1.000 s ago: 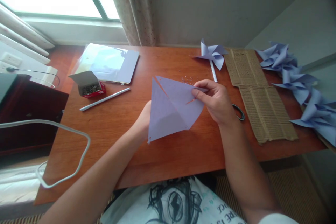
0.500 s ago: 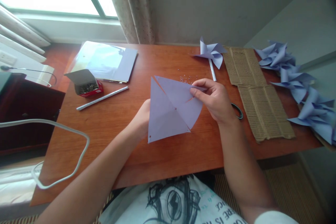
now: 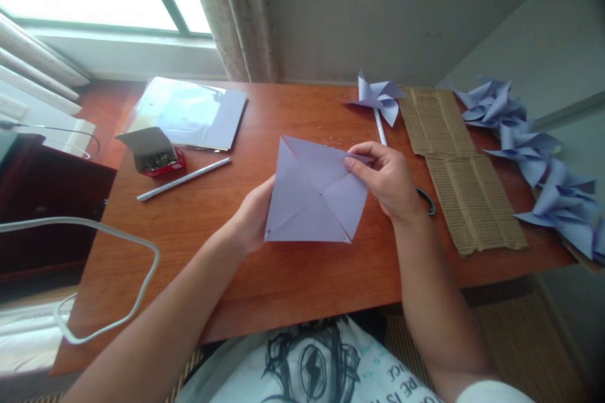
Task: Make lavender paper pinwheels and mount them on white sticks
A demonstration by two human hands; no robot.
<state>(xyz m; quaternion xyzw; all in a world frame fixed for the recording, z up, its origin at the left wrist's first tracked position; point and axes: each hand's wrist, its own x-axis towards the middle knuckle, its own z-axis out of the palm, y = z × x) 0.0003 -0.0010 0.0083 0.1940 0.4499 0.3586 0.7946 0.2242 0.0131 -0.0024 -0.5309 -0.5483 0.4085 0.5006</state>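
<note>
A square sheet of pale purple paper point(image 3: 302, 179) is held above the table, with slits running in from its corners. There is a small mark at its centre and there are small holes near some corners. My right hand point(image 3: 385, 176) pinches the top right corner between thumb and fingers; that corner is bent. My left hand point(image 3: 258, 217) is at the left edge, its fingers hidden behind the sheet. Beyond the paper lies a finished paper pinwheel point(image 3: 380, 99) on a white rolled stick point(image 3: 380, 126).
On the wooden table point(image 3: 302, 289) are an open red box of small metal pieces point(image 3: 163, 160), a rolled paper stick point(image 3: 184, 179), papers in a clear sleeve point(image 3: 189, 110), corrugated cardboard point(image 3: 467, 182), several pinwheels point(image 3: 543, 151), a dark scissors handle point(image 3: 428, 200) and a white cable point(image 3: 154, 271).
The sheet has tilted and turned slightly, its lower edge now more level and its slits narrower. More of my left hand shows beside it. My right hand keeps its pinch.
</note>
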